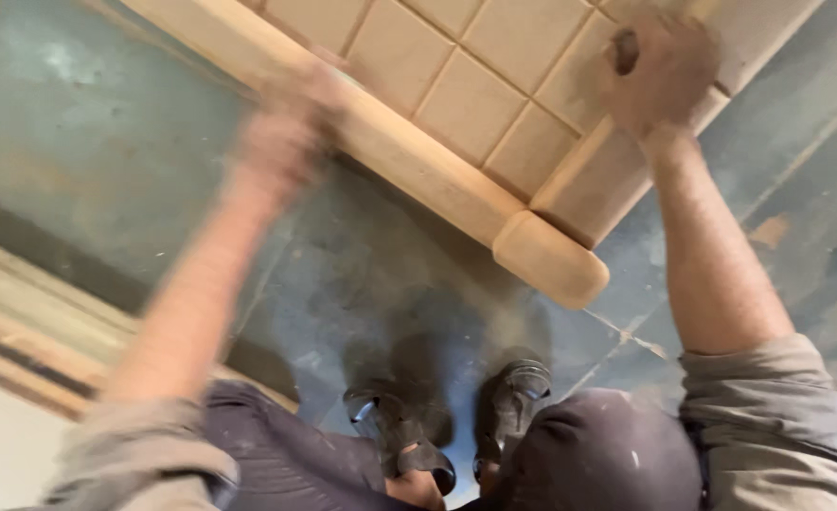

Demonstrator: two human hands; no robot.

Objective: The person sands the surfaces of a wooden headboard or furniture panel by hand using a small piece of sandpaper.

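Observation:
A pale wooden panel with a grid of raised squares and a thick rounded edge rail lies in front of me, one rounded corner pointing at my feet. My left hand is blurred with motion and rests on the edge rail; what it holds cannot be made out. My right hand lies closed on the panel's right edge, with a small dark object showing at its top.
The floor is grey-green concrete, dusty and stained. My two feet in dark sandals stand just below the panel's corner. Light boards with a dark stripe lie along the lower left.

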